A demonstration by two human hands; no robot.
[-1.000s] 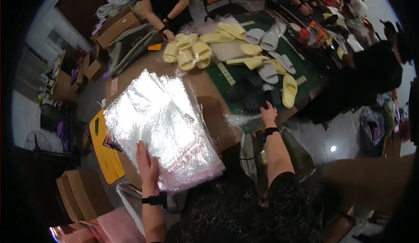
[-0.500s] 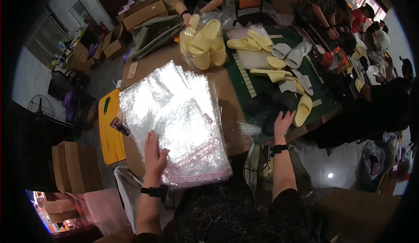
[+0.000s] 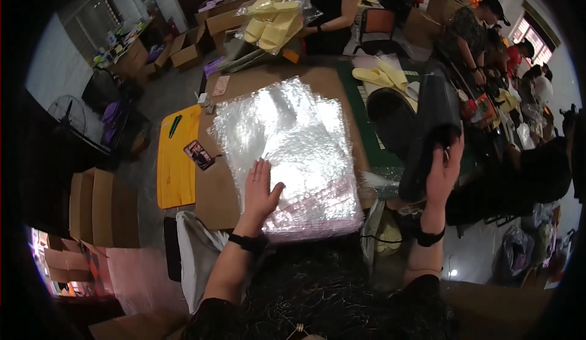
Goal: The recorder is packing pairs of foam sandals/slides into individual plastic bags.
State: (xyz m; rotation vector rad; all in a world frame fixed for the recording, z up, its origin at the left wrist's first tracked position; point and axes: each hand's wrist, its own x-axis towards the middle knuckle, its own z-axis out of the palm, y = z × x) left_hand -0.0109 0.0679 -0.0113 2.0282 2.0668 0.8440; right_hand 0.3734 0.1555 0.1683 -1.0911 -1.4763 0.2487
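A stack of clear, shiny plastic bags [image 3: 305, 151] lies in front of me. My left hand [image 3: 264, 192] rests flat on its near left part, fingers stretched out. On the right, my right hand [image 3: 444, 172] grips a pair of black slippers [image 3: 434, 117], raised above the green mat [image 3: 363, 105]. Its fingers reach into the opening of the nearer slipper; the other shows its dark, oval underside or inside, I cannot tell which. Several yellow slippers [image 3: 390, 74] lie on the mat behind, partly hidden by the black pair.
Across the table a person holds bagged yellow slippers [image 3: 278, 25]. A yellow board [image 3: 177, 163] with a green pen [image 3: 175, 126] stands left, beside a phone [image 3: 199, 155]. Cardboard boxes [image 3: 186, 50] are at the back left. Other people work at the right.
My right hand has picked the black slippers up off the mat. The person opposite has moved the bagged yellow slippers away from the table's middle. My left hand stays on the bags; the view has shifted.
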